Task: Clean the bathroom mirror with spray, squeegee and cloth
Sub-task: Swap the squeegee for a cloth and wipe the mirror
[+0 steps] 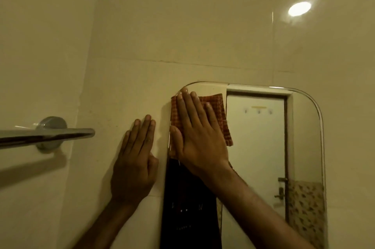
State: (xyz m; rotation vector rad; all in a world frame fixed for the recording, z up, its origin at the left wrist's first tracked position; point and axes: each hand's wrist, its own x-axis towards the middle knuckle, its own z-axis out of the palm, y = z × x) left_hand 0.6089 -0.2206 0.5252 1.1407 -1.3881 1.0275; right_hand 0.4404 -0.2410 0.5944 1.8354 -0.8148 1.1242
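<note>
The mirror (304, 147) with rounded corners hangs on the beige tiled wall, right of centre. An orange checked cloth (223, 119) lies flat against its upper left corner. My right hand (198, 135) presses the cloth onto the glass with its fingers spread and pointing up. My left hand (136, 161) rests flat on the wall tile just left of the mirror's edge, holding nothing. The spray and the squeegee are out of view.
A chrome towel bar (46, 136) juts out from the wall at the left, at hand height. The mirror reflects a white door, a door latch and a dark garment. A ceiling lamp's glare (299, 8) shows on the tile above.
</note>
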